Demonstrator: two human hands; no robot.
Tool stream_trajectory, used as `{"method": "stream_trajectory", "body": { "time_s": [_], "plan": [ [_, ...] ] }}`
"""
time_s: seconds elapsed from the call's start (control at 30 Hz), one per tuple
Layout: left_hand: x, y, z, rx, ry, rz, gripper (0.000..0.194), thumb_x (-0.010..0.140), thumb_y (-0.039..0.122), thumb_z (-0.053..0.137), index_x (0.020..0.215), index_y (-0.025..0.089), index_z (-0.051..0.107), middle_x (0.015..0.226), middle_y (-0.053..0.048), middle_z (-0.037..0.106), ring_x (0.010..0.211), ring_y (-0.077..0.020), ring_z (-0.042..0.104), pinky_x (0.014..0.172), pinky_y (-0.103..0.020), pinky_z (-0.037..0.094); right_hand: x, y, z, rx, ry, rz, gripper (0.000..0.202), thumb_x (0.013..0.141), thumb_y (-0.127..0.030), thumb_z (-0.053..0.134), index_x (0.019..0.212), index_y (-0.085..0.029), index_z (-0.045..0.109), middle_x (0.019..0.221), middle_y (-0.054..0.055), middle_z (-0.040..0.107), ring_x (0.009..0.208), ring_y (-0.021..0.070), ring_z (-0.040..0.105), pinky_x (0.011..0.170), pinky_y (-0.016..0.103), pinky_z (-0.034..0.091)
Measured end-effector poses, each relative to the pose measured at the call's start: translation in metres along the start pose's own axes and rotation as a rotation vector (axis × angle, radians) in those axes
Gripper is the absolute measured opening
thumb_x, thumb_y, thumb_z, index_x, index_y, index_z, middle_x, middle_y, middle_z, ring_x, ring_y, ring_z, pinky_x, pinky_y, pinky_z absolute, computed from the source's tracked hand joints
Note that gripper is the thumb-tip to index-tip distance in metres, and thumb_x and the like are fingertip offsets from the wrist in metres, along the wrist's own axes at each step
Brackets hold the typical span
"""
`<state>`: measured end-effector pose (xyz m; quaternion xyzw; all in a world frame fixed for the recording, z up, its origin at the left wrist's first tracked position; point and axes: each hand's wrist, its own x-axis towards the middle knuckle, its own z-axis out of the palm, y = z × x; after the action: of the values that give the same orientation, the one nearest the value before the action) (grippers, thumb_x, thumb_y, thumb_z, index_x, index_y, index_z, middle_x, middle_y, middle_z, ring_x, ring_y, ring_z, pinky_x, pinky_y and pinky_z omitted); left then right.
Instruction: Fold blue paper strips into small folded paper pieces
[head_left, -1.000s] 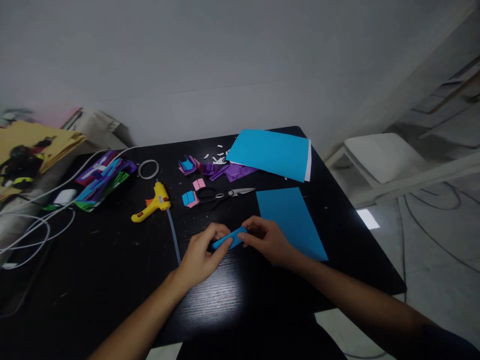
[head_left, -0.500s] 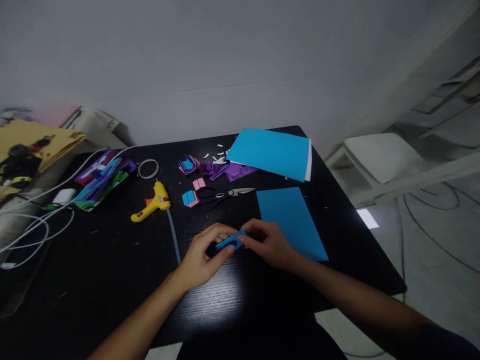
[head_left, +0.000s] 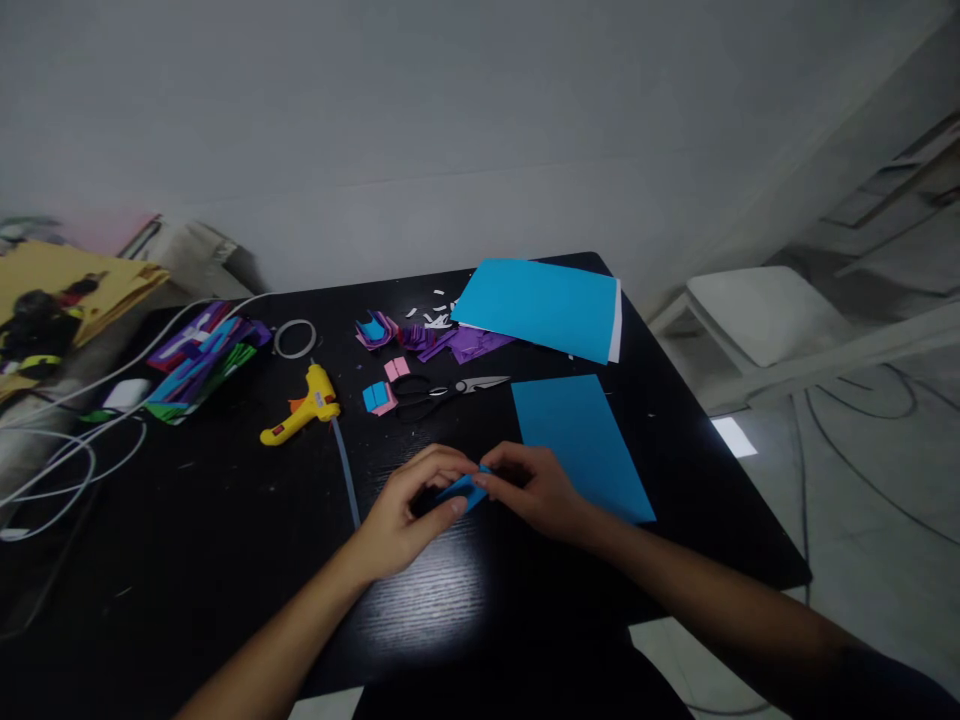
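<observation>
A small folded piece of blue paper [head_left: 466,490] is held between both hands above the black table. My left hand [head_left: 412,510] is closed around its left end, thumb in front and fingers behind. My right hand [head_left: 536,485] pinches the right end between thumb and fingers. Part of the paper is hidden by the fingers. Just right of my right hand lies a flat blue sheet [head_left: 589,440]. Beyond the hands are scissors [head_left: 450,393] with black handles, blades pointing right, and small folded blue and pink paper pieces [head_left: 379,397].
A yellow glue gun [head_left: 311,405] with a glue stick [head_left: 345,470] lies left of the hands. A tape ring [head_left: 295,339], a bundle of coloured paper strips [head_left: 202,360] and white cables [head_left: 90,440] are further left. Blue sheets [head_left: 540,305], purple pieces [head_left: 476,345] and white scraps lie at the back.
The blue paper has tilted and looks flatter between the fingers. Both hands keep their grip and have shifted only slightly.
</observation>
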<state>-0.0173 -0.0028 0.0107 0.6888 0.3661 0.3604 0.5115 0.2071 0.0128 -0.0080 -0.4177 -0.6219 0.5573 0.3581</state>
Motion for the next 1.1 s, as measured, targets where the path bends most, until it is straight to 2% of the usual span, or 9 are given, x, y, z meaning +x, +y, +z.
{"method": "stream_trajectory", "body": {
  "time_s": [0.2,0.4,0.7,1.1],
  "plan": [
    [0.0019,0.0022,-0.0025,-0.057,-0.065,-0.024,0.029,0.101,0.029,0.067,0.129,0.023,0.069,0.124,-0.011,0.065,0.112,-0.0248,0.063,0.095,-0.036,0.049,-0.0006,0.0029,0.0006,-0.025,-0.002,0.005,0.020,0.091,-0.038,0.074,0.084,-0.019,0.071,0.067,-0.002,0.065,0.061,0.0128,0.057,0.059,0.026,0.042],
    [0.0031,0.0007,-0.0028,-0.091,-0.079,-0.034,0.030,0.101,0.029,0.067,0.129,0.022,0.070,0.125,-0.011,0.064,0.115,-0.0261,0.063,0.097,-0.039,0.049,-0.0004,0.0049,0.0006,-0.023,-0.009,0.012,0.019,0.092,-0.036,0.074,0.084,-0.019,0.071,0.068,-0.002,0.065,0.062,0.0131,0.058,0.060,0.026,0.043],
    [0.0020,-0.0005,-0.0003,-0.093,-0.013,-0.020,0.026,0.101,0.028,0.066,0.125,0.022,0.072,0.121,-0.011,0.067,0.109,-0.0245,0.066,0.093,-0.037,0.052,-0.0018,0.0001,0.0025,-0.034,-0.015,0.003,0.016,0.092,-0.033,0.072,0.085,-0.018,0.071,0.068,-0.002,0.065,0.061,0.0123,0.056,0.059,0.026,0.040],
    [0.0034,0.0030,-0.0017,0.001,-0.005,0.020,0.021,0.101,0.026,0.065,0.120,0.021,0.074,0.115,-0.010,0.070,0.101,-0.0217,0.066,0.087,-0.033,0.052,-0.0006,0.0018,0.0031,-0.035,-0.011,-0.024,0.015,0.091,-0.032,0.073,0.086,-0.018,0.073,0.069,-0.002,0.065,0.061,0.0117,0.054,0.059,0.025,0.040]
  ]
}}
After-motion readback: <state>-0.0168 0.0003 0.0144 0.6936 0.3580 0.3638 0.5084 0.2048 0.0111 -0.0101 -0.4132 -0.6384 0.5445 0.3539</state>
